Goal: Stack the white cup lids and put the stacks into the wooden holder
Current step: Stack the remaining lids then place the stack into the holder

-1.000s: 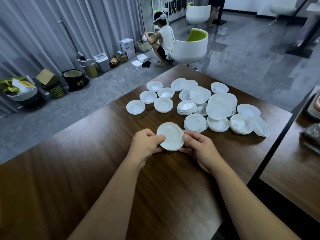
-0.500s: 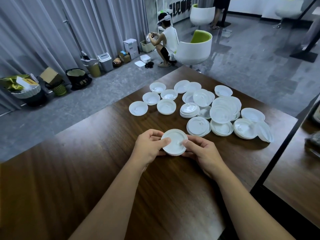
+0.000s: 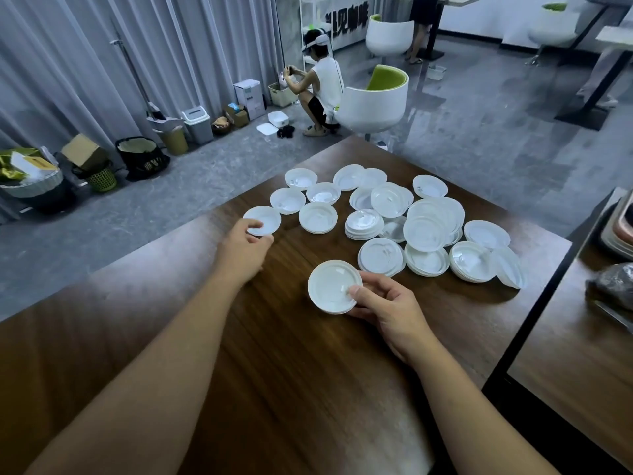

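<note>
Pinching round glossy lid stack [image 3: 334,287]: right hand [image 3: 390,308]; left hand [image 3: 245,250] seemingly pinching single lid [image 3: 263,220].

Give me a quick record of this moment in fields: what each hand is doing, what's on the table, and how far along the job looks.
left hand: grip pinching the near edge of a single lid at the spread's left end
right hand: holding a small stack of lids above the table
loose lids: many, spread singly and in low piles farther back
wooden holder: not in view
progress: stacking under way, nothing put away yet
</note>
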{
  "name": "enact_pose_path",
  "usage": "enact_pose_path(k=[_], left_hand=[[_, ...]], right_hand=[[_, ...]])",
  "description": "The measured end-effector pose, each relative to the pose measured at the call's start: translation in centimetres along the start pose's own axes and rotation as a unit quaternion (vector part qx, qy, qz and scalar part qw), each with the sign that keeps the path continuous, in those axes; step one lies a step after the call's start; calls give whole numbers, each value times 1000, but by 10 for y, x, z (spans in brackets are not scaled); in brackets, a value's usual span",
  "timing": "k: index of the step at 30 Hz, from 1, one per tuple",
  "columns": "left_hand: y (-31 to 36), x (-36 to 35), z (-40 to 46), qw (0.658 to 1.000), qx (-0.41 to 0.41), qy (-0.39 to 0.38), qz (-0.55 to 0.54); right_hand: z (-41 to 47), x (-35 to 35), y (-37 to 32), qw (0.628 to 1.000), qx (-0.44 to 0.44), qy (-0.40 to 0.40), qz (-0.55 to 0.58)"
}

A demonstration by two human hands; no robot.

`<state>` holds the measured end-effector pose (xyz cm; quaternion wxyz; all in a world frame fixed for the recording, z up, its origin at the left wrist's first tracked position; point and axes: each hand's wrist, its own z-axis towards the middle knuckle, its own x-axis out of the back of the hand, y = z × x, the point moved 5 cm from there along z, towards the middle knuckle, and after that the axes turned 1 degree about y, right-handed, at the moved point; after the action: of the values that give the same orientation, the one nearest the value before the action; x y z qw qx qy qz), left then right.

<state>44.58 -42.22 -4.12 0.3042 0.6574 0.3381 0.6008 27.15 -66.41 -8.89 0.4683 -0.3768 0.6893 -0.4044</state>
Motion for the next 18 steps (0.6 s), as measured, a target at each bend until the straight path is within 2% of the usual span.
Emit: enact_pose_path(k=[4, 6, 10, 13, 16, 18], left_hand=[[-8, -3, 26, 972, -27, -51, 228], [-10, -7, 25, 961, -39, -65, 265], [-9, -8, -1, 956, -79, -58, 275], [-13, -7, -33, 949, -92, -118, 278], [-20, 0, -60, 951, -78, -214, 209], [-17, 9, -69, 968, -88, -194, 134]], right_hand=[[-1, 0, 0, 1000, -5, -6, -3], [0, 2, 1, 1000, -4, -5, -3], [4, 4, 4, 1000, -6, -8, 8], [4, 5, 4, 1000, -9, -13, 8], [4, 4, 3, 1000, -7, -14, 9], [3, 3, 2, 1000, -6, -13, 10]])
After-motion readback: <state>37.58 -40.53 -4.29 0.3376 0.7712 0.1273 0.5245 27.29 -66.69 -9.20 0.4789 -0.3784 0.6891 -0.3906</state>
